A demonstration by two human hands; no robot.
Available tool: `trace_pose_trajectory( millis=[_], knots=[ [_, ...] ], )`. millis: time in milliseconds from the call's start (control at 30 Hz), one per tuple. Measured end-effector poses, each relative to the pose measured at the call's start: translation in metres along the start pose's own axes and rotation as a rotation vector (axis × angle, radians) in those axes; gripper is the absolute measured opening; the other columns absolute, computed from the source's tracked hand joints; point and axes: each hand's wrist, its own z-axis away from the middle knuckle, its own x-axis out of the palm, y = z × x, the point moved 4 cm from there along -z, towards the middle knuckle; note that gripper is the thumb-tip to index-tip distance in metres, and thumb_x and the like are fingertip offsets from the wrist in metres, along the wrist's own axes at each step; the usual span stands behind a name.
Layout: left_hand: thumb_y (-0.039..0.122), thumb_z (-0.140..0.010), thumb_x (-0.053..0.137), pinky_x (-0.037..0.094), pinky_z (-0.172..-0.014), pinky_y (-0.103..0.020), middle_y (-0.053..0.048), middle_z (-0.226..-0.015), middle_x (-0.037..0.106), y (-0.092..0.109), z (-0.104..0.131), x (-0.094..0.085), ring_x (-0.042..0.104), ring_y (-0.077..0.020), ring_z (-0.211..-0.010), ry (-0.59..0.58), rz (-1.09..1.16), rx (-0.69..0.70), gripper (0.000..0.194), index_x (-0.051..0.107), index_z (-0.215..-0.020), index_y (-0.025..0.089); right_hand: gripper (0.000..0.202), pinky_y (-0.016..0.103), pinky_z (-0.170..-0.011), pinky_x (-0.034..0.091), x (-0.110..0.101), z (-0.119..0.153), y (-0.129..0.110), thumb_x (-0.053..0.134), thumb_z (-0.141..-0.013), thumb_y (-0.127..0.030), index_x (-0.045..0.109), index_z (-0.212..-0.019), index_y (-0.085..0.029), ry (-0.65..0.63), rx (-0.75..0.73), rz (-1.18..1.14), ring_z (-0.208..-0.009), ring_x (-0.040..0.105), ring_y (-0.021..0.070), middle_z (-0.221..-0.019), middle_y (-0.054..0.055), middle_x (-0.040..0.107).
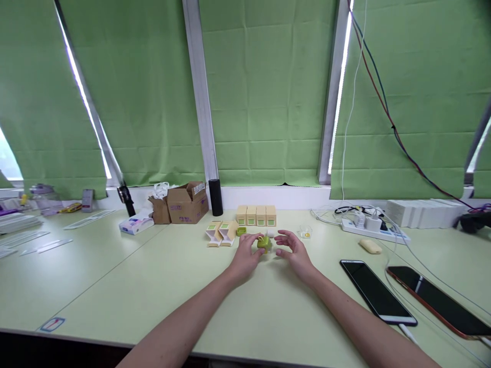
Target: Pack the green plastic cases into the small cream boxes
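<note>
At the middle of the table, my left hand has its thumb and fingers around a small green object. My right hand is just to the right of it, fingers spread and curved, apart from the object. A small white piece shows behind the green object. Two opened small cartons lie to the left, beside a small green piece. Behind stands a row of several small tan boxes. A clear container with something yellow in it rests beyond my right hand.
Two phones, one black with a white edge and one red-edged, lie at the right. Behind them are a white power strip and cables. Back left are a cardboard box, a black cylinder and a tissue pack.
</note>
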Motion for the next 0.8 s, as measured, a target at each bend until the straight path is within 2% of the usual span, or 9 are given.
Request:
trace_pose_trajectory(
  millis=[200,333,600,700,800],
  knots=[
    [0.021,-0.086,0.065,0.037,-0.117,-0.043,-0.011,-0.127,0.062,-0.006,-0.001,-0.001,0.047,-0.0286,-0.133,-0.067,-0.212,0.025,0.04,0.065,-0.126,0.021,0.054,0.036,-0.064,0.058,-0.006,-0.002,0.007,0.074,-0.06,-0.03,0.061,-0.112,-0.023,0.087,0.05,0.049,-0.094,0.061,0.025,-0.099,0.006,0.066],
    [0.026,-0.086,0.066,0.041,-0.112,-0.044,-0.011,-0.125,0.065,-0.001,0.001,0.0,0.048,-0.0308,-0.131,-0.117,-0.308,0.023,0.04,0.066,-0.125,0.02,0.053,0.034,-0.062,0.059,-0.005,-0.002,0.008,0.073,-0.061,-0.03,0.061,-0.112,-0.023,0.09,0.053,0.057,-0.092,0.061,0.0234,-0.097,0.005,0.064],
    [0.029,-0.085,0.066,0.042,-0.109,-0.045,-0.012,-0.125,0.067,0.006,0.003,0.001,0.048,-0.0325,-0.131,-0.137,-0.397,0.028,0.044,0.065,-0.128,0.02,0.052,0.033,-0.06,0.058,-0.005,-0.002,0.006,0.072,-0.061,-0.029,0.061,-0.112,-0.023,0.088,0.051,0.081,-0.089,0.061,0.0226,-0.095,0.004,0.064],
    [0.03,-0.083,0.067,0.041,-0.112,-0.044,-0.012,-0.132,0.064,0.008,0.003,-0.002,0.046,-0.0313,-0.134,-0.113,-0.385,0.022,0.054,0.059,-0.136,0.02,0.052,0.033,-0.06,0.058,-0.005,-0.002,0.006,0.072,-0.061,-0.029,0.062,-0.111,-0.023,0.092,0.051,0.084,-0.088,0.061,0.0226,-0.094,0.004,0.065],
    [0.026,-0.087,0.06,0.04,-0.113,-0.04,-0.01,-0.133,0.063,0.006,-0.001,-0.009,0.046,-0.0279,-0.135,-0.046,-0.38,0.036,0.047,0.059,-0.134,0.021,0.051,0.032,-0.059,0.058,-0.006,-0.002,0.007,0.072,-0.061,-0.03,0.062,-0.111,-0.024,0.099,0.057,0.089,-0.086,0.062,0.0217,-0.094,0.004,0.065]
  ],
)
